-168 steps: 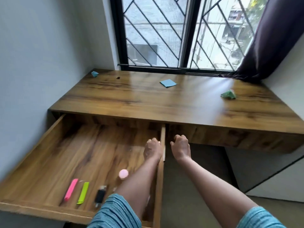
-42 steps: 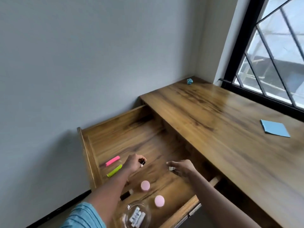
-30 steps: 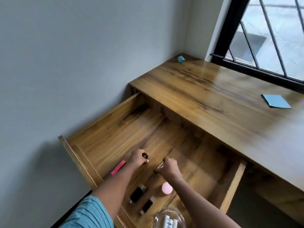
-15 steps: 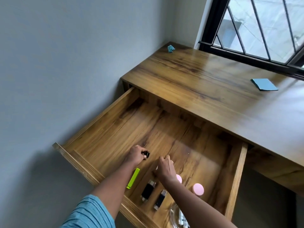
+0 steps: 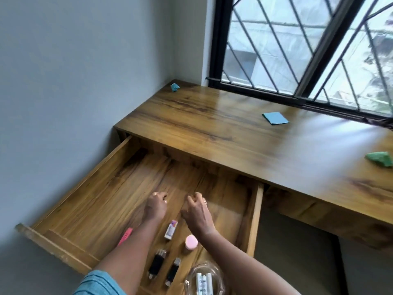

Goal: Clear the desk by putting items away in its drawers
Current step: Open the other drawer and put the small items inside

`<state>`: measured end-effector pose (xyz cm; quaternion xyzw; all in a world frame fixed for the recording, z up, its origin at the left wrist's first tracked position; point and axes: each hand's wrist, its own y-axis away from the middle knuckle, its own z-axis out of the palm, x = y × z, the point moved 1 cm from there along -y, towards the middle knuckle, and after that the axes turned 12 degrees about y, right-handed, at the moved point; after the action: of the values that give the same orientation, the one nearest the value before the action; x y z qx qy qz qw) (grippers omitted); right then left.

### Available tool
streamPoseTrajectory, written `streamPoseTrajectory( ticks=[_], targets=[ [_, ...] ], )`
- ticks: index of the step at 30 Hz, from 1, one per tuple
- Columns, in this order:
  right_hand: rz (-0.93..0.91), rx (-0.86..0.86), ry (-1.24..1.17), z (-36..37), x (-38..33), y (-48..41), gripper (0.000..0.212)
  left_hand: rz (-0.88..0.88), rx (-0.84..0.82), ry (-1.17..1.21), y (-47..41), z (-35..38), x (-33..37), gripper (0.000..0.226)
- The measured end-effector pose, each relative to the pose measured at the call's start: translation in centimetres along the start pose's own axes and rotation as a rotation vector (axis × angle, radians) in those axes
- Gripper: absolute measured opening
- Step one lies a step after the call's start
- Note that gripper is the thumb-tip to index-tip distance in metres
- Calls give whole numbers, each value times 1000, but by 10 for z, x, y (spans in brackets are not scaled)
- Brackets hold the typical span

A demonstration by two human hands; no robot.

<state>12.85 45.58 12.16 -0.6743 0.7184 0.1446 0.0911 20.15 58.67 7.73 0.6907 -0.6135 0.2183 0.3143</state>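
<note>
Head view looks down into the pulled-out drawer [image 5: 255, 211], where both hands hover over its floor. The left hand [image 5: 156, 206] curls its fingers under, so whether it holds anything cannot be told, and the right hand [image 5: 196, 211] hangs loosely curled and empty. A blue paper [image 5: 275, 118] and a green wad [image 5: 380, 158] lie on the desk [image 5: 223, 133], well apart.

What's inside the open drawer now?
Pink marker, small white box, pink-lidded jar, two black USB-like sticks, glass bowl holding white sticks. Left forearm hides part of the marker; bowl runs off frame.
</note>
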Motion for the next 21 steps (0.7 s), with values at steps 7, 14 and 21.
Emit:
streamPoseTrajectory(
  ticks=[7,14,21],
  targets=[
    [124,129,-17,-63,85,-7,28,208,-12,56,15,57,128,30],
    [280,151,-29,-141,231,-21,35,295,-51,146,34,146,264,32],
    [378,235,-72,-199,328,-53,36,185,-25,221,20,190,347,35]
  ],
)
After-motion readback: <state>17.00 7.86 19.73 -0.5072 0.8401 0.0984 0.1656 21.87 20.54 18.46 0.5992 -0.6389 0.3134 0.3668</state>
